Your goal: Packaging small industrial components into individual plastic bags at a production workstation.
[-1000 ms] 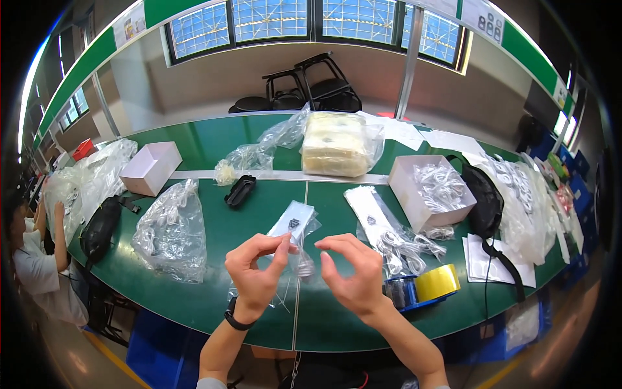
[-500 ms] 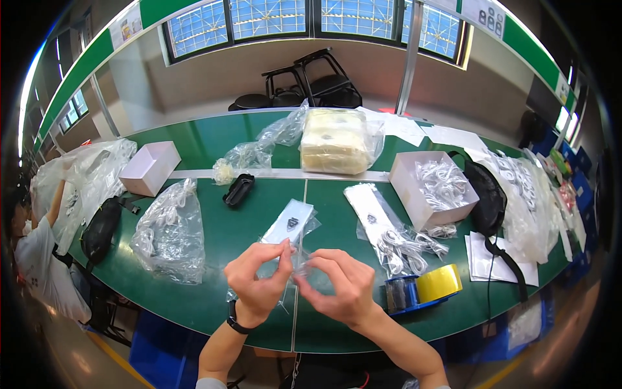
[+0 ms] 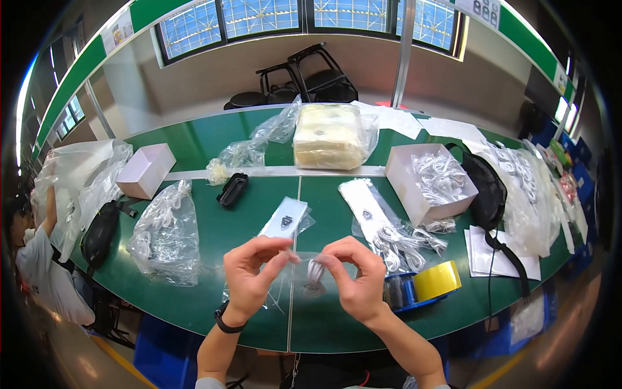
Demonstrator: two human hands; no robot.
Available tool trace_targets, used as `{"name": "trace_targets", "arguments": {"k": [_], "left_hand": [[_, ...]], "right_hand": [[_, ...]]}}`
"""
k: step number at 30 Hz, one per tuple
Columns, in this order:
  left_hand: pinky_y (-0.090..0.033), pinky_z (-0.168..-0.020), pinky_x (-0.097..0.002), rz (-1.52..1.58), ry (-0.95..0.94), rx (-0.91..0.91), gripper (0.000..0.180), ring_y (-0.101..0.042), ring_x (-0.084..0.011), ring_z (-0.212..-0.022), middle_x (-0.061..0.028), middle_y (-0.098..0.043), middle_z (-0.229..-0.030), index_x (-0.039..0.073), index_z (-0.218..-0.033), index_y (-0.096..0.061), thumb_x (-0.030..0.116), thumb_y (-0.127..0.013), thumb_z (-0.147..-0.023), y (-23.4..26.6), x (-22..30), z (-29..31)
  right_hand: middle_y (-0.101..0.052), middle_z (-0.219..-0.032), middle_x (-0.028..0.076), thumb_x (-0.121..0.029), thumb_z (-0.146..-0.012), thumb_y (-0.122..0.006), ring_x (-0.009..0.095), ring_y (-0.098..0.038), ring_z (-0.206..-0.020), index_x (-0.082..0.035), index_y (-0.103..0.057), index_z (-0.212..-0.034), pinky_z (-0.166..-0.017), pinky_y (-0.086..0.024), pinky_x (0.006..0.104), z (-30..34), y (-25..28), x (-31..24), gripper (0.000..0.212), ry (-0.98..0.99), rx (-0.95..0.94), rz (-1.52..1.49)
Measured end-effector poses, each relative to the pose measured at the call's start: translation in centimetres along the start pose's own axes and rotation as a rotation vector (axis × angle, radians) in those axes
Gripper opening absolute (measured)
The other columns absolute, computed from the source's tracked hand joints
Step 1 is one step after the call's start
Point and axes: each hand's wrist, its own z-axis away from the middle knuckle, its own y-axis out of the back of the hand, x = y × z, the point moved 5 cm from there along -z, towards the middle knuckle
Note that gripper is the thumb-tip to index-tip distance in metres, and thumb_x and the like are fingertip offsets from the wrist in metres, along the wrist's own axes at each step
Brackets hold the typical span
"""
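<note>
Over the near middle of the table, a small clear plastic bag (image 3: 299, 264) stretches between my two hands. My left hand (image 3: 248, 275) pinches its left edge between thumb and forefinger. With thumb and fingers, my right hand (image 3: 357, 277) grips the other side, where a coiled white cable (image 3: 315, 272) shows through the film. Just beyond my hands lies a stack of flat, pale plastic bags (image 3: 285, 219) with a dark printed mark. Right of that stack, bagged white cables (image 3: 396, 245) lie in a pile. More clear film lies under my left hand, partly hidden.
A tape dispenser (image 3: 424, 285) with yellow tape sits near my right hand. Farther right stands a white box of cables (image 3: 434, 185). A wrapped yellowish bundle (image 3: 327, 137) and a black case (image 3: 232, 190) lie farther back. A large clear bag (image 3: 167, 236) is at left.
My hands have moved apart, drawing the clear bag out between them. The white cable in it now shows beside my right fingers. The view has shifted slightly.
</note>
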Motion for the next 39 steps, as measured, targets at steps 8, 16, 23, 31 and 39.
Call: {"name": "trace_targets", "arguments": {"k": [8, 16, 23, 31, 39], "left_hand": [[-0.055, -0.077, -0.0296, -0.388, -0.253, -0.203, 0.015, -0.072, -0.0200, -0.083, -0.0138, -0.075, -0.094, -0.003, -0.099, -0.076, 0.000, -0.074, -0.084, -1.2, 0.3, -0.3], [-0.054, -0.069, -0.0243, -0.362, -0.072, -0.108, 0.017, -0.072, -0.0162, -0.074, -0.0112, -0.077, -0.085, 0.000, -0.099, -0.079, -0.005, -0.074, -0.083, -0.1, -0.7, -0.1], [-0.051, -0.055, -0.0244, -0.316, -0.205, -0.320, 0.026, -0.071, -0.0175, -0.061, -0.0150, -0.073, -0.070, -0.002, -0.086, -0.078, -0.015, -0.067, -0.066, -1.0, 1.6, 0.4], [-0.060, -0.065, -0.0297, -0.492, -0.523, -0.385, 0.035, -0.076, -0.0258, -0.073, -0.0144, -0.076, -0.081, 0.004, -0.092, -0.077, -0.013, -0.064, -0.064, -2.0, 3.0, 1.3], [-0.061, -0.072, -0.0320, -0.690, -0.612, -0.364, 0.028, -0.077, -0.0271, -0.079, -0.0144, -0.077, -0.084, 0.004, -0.092, -0.075, -0.008, -0.077, -0.066, -2.5, 3.3, 1.7]], "right_hand": [[-0.069, -0.084, 0.009, 0.005, -0.087, -0.070, 0.015, -0.065, -0.074, 0.003, -0.071, -0.091, -0.069, -0.051, 0.0251, 0.1, 0.7, -0.7, 0.005, 0.032, 0.037, 0.088], [-0.069, -0.086, 0.010, 0.007, -0.086, -0.069, 0.015, -0.066, -0.076, 0.003, -0.073, -0.096, -0.069, -0.051, 0.0266, -0.1, 0.9, -0.3, 0.012, -0.029, -0.019, 0.023], [-0.065, -0.091, 0.010, 0.014, -0.088, -0.055, 0.018, -0.062, -0.086, 0.004, -0.070, -0.097, -0.078, -0.049, 0.0272, 0.3, 1.5, 0.5, 0.020, -0.123, -0.299, -0.362], [-0.063, -0.101, 0.012, 0.007, -0.093, -0.050, 0.018, -0.060, -0.094, 0.005, -0.068, -0.101, -0.086, -0.047, 0.0293, 0.4, 0.9, 0.8, 0.020, -0.193, -0.375, -0.415], [-0.061, -0.098, 0.009, 0.010, -0.088, -0.067, 0.016, -0.060, -0.091, 0.005, -0.069, -0.110, -0.087, -0.049, 0.0298, 0.6, 0.6, 0.9, 0.022, -0.126, -0.245, -0.283]]}}
